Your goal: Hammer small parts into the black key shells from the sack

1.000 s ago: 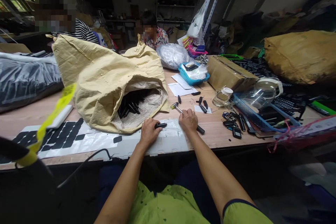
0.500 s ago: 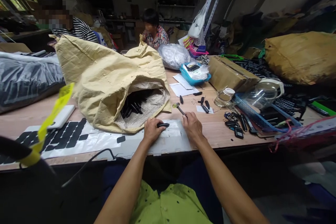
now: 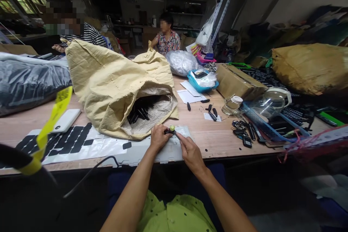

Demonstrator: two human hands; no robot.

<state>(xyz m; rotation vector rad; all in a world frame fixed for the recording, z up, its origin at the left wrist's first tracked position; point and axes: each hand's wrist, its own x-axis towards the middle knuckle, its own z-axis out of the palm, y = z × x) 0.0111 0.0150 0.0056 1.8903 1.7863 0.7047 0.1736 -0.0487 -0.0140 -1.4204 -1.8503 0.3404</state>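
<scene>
My left hand point(image 3: 159, 136) is closed on a small black part point(image 3: 166, 132), which looks like a piece of a plastic casing and is mostly covered by my fingers. In my right hand point(image 3: 191, 151) is the handle of a small hammer point(image 3: 172, 128) with a yellowish head. That head is over the black part or touching it; I cannot tell which. Both hands are above a pale board point(image 3: 172, 148) at the table's front edge. Just beyond my left hand gapes a large beige sack point(image 3: 108, 79), with black pieces point(image 3: 140, 111) inside its mouth.
Black patches on a white sheet point(image 3: 108, 144) lie left. Loose black pieces point(image 3: 212, 114), a glass jar point(image 3: 231, 106), key fobs point(image 3: 247, 141) and a blue basket point(image 3: 272, 123) are at right. A cardboard box point(image 3: 236, 79) stands behind. Two people sit across the table.
My right hand has swung the hammer left, bringing its head from the bare table to the black part in my left hand. The left hand keeps its hold. The view has shifted slightly.
</scene>
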